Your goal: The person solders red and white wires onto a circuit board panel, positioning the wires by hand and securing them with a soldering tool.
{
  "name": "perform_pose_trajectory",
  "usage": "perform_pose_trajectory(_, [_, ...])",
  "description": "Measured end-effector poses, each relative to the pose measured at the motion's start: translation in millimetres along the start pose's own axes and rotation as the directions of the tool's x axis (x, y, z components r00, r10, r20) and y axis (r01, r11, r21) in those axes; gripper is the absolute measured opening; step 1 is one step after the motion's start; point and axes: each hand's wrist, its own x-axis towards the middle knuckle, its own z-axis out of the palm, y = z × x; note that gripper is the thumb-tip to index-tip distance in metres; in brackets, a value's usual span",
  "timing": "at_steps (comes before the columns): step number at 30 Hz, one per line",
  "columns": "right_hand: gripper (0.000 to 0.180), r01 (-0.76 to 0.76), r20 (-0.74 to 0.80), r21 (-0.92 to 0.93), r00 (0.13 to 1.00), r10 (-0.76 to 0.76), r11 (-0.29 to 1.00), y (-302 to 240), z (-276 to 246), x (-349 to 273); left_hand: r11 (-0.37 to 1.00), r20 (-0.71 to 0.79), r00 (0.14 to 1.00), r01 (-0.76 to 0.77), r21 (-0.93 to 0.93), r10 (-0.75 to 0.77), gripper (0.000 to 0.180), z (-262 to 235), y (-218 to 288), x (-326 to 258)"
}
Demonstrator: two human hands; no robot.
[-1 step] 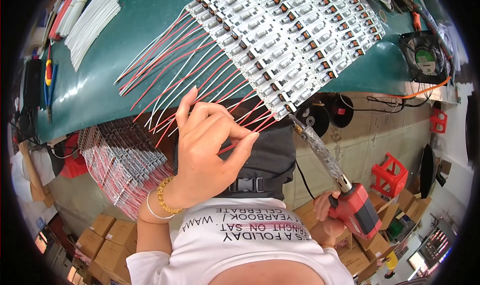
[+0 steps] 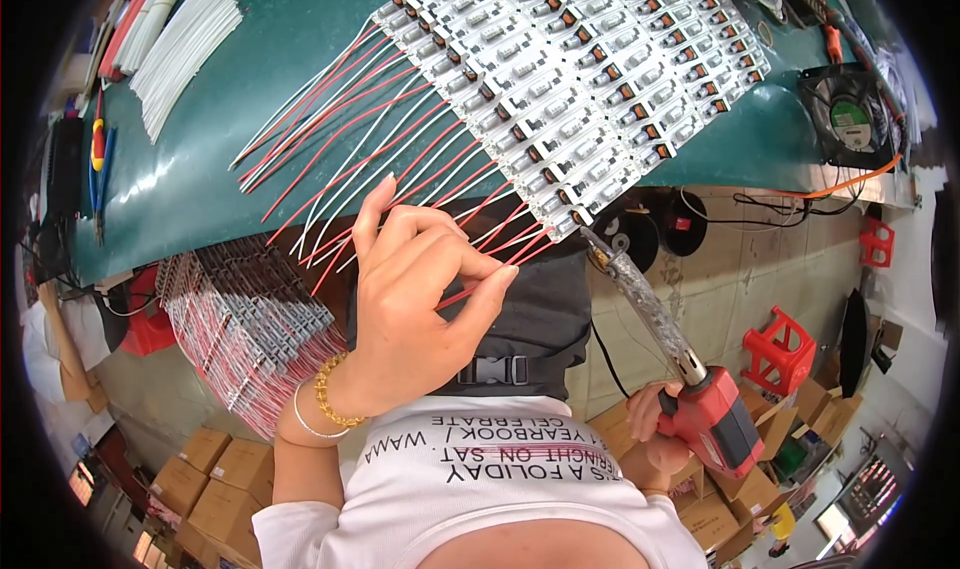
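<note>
A large panel of small white circuit boards [image 2: 522,69] lies on the bench, its near corner reaching the front edge. Red and white wires [image 2: 345,139] fan out from its left side. Between thumb and index finger, my left hand [image 2: 405,289] pinches a red wire [image 2: 531,250] that runs to the nearest corner board. My right hand [image 2: 652,431] grips a red and black soldering gun [image 2: 712,419] by its handle. The gun's thin tip points up and left, close to that same corner; whether it touches the board I cannot tell.
Bundled white wires [image 2: 187,54] and a screwdriver [image 2: 97,147] lie at the bench's left. A small fan [image 2: 850,119] stands at its right end. Finished-looking wired boards [image 2: 245,324] hang below the left edge. Red stools [image 2: 778,351] and cardboard boxes [image 2: 232,489] stand on the floor.
</note>
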Motion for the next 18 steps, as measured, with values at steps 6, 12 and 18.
perform_pose_trajectory(6, [0.084,0.298,0.072,0.129,0.948,-0.309,0.946,-16,22,51,0.987,-0.258,0.96,-0.138,-0.082,0.113,0.02,-19,-8,5])
perform_pose_trajectory(12, [0.081,0.371,0.044,-0.045,0.928,-0.369,0.927,-28,21,95,0.996,-0.355,0.932,0.087,0.013,-0.076,0.011,-85,-22,55])
perform_pose_trajectory(18, [0.056,0.295,-0.067,-0.21,0.947,-0.315,0.932,-74,53,147,0.979,-0.218,0.959,0.153,-0.134,-0.179,0.011,-96,-50,106])
